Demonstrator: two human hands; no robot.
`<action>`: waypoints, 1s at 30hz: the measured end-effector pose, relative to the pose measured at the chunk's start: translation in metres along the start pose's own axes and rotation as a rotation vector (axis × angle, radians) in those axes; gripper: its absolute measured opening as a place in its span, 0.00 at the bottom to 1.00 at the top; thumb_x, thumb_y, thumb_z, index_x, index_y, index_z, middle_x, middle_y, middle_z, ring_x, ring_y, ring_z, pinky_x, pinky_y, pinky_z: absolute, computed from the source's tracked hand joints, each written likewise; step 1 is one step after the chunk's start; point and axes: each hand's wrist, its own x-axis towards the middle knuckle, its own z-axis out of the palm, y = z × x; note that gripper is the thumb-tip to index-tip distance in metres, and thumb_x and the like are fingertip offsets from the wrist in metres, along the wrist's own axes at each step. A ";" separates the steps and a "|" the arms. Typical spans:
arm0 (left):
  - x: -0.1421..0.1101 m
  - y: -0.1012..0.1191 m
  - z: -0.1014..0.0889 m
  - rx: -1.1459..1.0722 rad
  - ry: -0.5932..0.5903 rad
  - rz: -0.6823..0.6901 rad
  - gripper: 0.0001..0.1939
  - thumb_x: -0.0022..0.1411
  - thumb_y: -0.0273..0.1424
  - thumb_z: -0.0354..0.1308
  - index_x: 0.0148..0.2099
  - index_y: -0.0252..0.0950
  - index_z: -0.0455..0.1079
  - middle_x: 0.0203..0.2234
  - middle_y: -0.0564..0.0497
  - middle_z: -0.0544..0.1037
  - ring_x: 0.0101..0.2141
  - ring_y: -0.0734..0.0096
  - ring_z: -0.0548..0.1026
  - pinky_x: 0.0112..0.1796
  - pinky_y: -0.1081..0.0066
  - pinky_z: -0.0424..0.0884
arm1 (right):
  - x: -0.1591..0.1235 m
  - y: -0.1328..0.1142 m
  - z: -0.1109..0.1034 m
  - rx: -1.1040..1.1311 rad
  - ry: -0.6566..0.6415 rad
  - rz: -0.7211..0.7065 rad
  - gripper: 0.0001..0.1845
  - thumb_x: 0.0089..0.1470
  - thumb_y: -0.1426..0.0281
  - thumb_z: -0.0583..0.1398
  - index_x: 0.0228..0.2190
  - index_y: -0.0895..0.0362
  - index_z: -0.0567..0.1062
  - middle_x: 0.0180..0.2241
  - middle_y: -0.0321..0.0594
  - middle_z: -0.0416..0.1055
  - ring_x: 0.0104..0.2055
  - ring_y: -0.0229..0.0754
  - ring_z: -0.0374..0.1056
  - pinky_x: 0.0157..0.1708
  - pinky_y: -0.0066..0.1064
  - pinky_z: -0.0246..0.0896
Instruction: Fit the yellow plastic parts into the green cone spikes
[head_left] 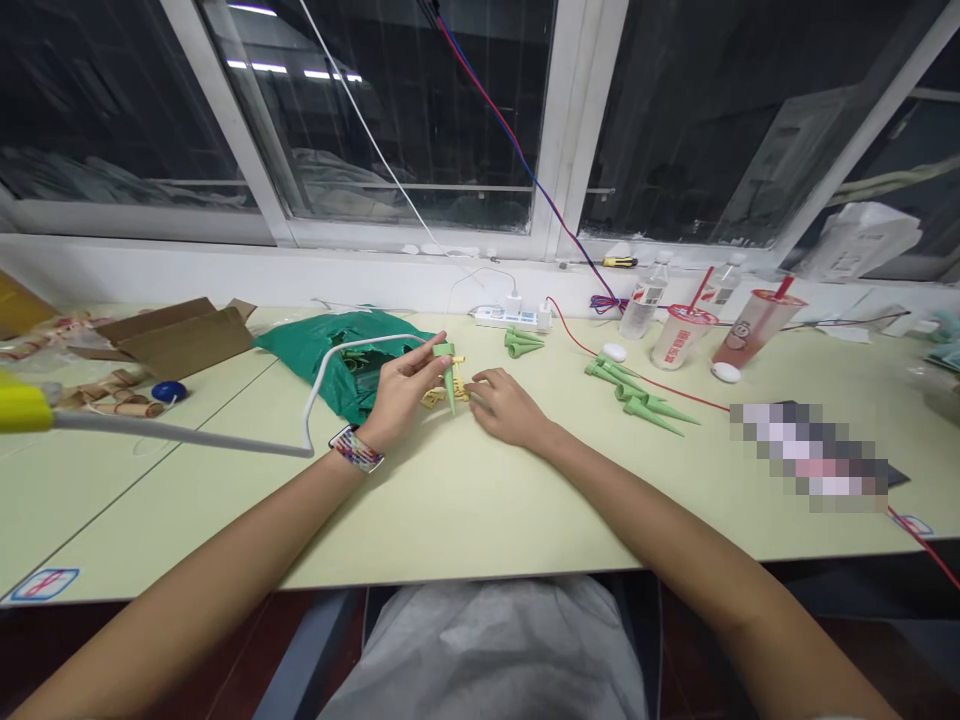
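My left hand (401, 395) is raised a little above the pale green table (465, 500) and pinches a green cone-shaped spike (449, 380) that points down. My right hand (506, 405) lies palm down on the table just right of it, its fingers reaching onto a small heap of yellow pieces (446, 393). I cannot tell whether those fingers grip anything. A colourful band sits on my left wrist.
A green plastic bag (337, 355) lies behind my left hand. More green spikes (645, 400) lie to the right and by a white power strip (510, 318). Two drink cups (679, 335), bottles, a cardboard box (176, 335), a white cable and a red wire are around.
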 end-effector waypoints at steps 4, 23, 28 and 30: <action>0.000 0.001 0.000 -0.030 -0.020 0.006 0.33 0.53 0.40 0.73 0.61 0.39 0.76 0.38 0.50 0.78 0.38 0.68 0.74 0.39 0.68 0.75 | 0.009 0.001 0.005 0.002 0.017 -0.054 0.09 0.63 0.74 0.58 0.41 0.57 0.78 0.49 0.50 0.73 0.52 0.51 0.66 0.55 0.45 0.64; -0.002 0.000 -0.003 0.189 -0.120 0.056 0.33 0.56 0.40 0.71 0.62 0.38 0.75 0.31 0.51 0.75 0.33 0.69 0.72 0.37 0.69 0.73 | -0.016 -0.006 -0.028 0.579 0.199 0.260 0.04 0.60 0.67 0.62 0.35 0.54 0.74 0.35 0.37 0.75 0.36 0.41 0.73 0.39 0.34 0.71; -0.010 0.000 0.006 0.222 -0.248 0.041 0.27 0.57 0.42 0.71 0.56 0.35 0.78 0.41 0.45 0.81 0.42 0.61 0.78 0.45 0.65 0.75 | -0.029 -0.022 -0.053 0.606 0.341 0.241 0.07 0.61 0.63 0.63 0.37 0.52 0.78 0.39 0.40 0.76 0.38 0.42 0.74 0.39 0.36 0.72; -0.013 -0.003 0.009 0.207 -0.276 0.036 0.26 0.57 0.42 0.71 0.55 0.35 0.78 0.44 0.43 0.81 0.44 0.60 0.79 0.47 0.64 0.75 | -0.030 -0.026 -0.056 0.593 0.351 0.226 0.08 0.62 0.61 0.62 0.38 0.52 0.78 0.39 0.41 0.76 0.37 0.43 0.74 0.39 0.37 0.73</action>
